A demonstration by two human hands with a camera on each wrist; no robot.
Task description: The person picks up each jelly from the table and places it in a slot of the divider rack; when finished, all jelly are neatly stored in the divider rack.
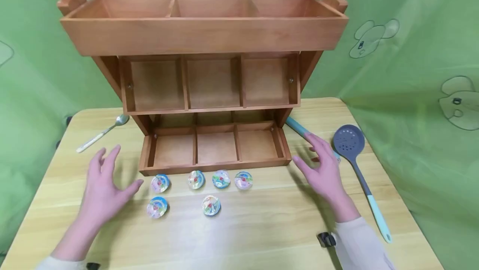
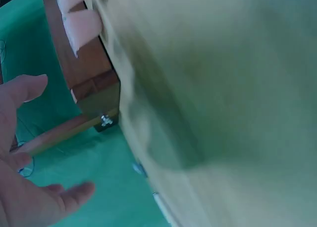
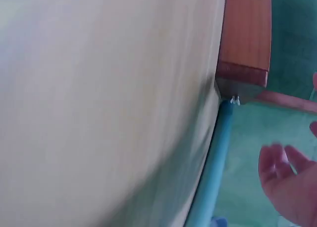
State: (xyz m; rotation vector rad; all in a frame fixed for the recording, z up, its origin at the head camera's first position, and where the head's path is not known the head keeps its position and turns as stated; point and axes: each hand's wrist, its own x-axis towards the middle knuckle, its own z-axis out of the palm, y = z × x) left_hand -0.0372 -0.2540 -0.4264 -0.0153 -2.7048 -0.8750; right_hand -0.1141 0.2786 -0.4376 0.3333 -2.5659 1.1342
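My left hand [image 1: 102, 187] hovers over the table left of a wooden three-tier rack [image 1: 203, 37], fingers spread and thumb pointing inward, with nothing in its grasp. My right hand [image 1: 324, 172] is held on the rack's other side, relaxed and holding nothing, and partly covers a blue rod [image 1: 297, 126] on the table. Between the hands lie several small round cups with shiny printed lids. Four-in-front-of-the-rack aside, a lidded cup [image 1: 157, 207] at the left and another cup [image 1: 211, 205] near the middle sit closer to me.
A spoon [image 1: 104, 132] with a pale handle lies at the back left. On the right rests a dark slotted skimmer [image 1: 349, 142] with a light-blue handle. Green cloth [image 1: 411, 74] hangs behind and beside the table [image 1: 262, 236]. The rack's tiers are divided into compartments.
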